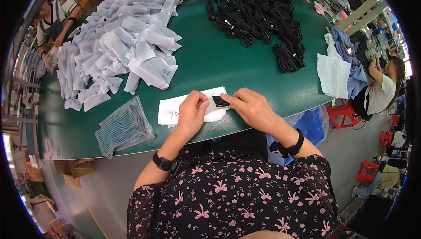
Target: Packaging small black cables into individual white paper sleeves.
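In front of me lies a small stack of flat white pouches (pixel 169 112) with dark print. The fingers of my left hand (pixel 191 112) are pinched at the mouth of the top pouch, over the stack. My right hand (pixel 254 108) grips a folded black cable (pixel 220 101) between thumb and fingers. One end of the cable sits at the pouch's mouth; how deep it goes in is hard to see. Up and to the right spreads a heap of coiled black cables (pixel 258 13). A large pile of filled white pouches (pixel 118 41) covers the far left.
A clear bag with a grey striped knitted item (pixel 124 127) lies left of the stack on the green table (pixel 206 68). White cloth (pixel 333 76) and blue cloth hang at the right edge. A blue plastic-lined bin (pixel 307 129) stands below. Other people sit at left and right.
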### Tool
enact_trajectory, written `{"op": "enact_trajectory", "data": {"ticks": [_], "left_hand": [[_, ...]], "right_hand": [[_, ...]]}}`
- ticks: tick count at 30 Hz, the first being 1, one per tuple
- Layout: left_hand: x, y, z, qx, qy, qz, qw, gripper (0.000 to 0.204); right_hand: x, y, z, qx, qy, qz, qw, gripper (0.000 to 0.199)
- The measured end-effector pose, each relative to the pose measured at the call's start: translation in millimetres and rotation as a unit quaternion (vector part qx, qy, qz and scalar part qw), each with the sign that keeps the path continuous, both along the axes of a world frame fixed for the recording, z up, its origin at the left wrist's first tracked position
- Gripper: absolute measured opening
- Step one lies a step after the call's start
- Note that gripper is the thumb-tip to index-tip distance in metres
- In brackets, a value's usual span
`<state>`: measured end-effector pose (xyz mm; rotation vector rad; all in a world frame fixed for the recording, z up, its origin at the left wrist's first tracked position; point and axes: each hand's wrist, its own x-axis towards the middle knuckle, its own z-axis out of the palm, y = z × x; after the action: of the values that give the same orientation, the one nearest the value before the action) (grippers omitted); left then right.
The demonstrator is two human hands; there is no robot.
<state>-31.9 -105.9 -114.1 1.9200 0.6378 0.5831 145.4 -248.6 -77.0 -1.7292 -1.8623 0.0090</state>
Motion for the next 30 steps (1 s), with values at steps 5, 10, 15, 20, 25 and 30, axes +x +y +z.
{"op": "enact_trajectory", "data": {"ticks": [5,10,15,20,25,30], "left_hand": [[2,4,10,0.046,-0.055,-0.028,0.997,0.007],[-3,-1,21,0.227,-0.105,-0.138,0.958,0.013],[-6,-10,33,0.273,-0.101,-0.177,0.94,0.015],[0,-9,41,0.281,-0.102,-0.165,0.94,0.017],[12,2,54,0.25,-0.089,-0.134,0.955,0.018],[22,5,61,0.201,-0.088,-0.159,0.963,0.015]], "right_hand": [[9,7,-3,-0.032,0.051,0.052,0.997,0.037],[15,2,-20,-0.333,0.63,0.014,0.701,0.026],[4,-7,-27,-0.328,0.7,0.046,0.632,0.027],[-8,-5,-5,-0.342,0.6,-0.043,0.722,0.022],[-7,-1,-1,0.03,0.19,-0.029,0.981,0.012],[-4,12,13,0.138,0.096,-0.021,0.986,0.007]]}}
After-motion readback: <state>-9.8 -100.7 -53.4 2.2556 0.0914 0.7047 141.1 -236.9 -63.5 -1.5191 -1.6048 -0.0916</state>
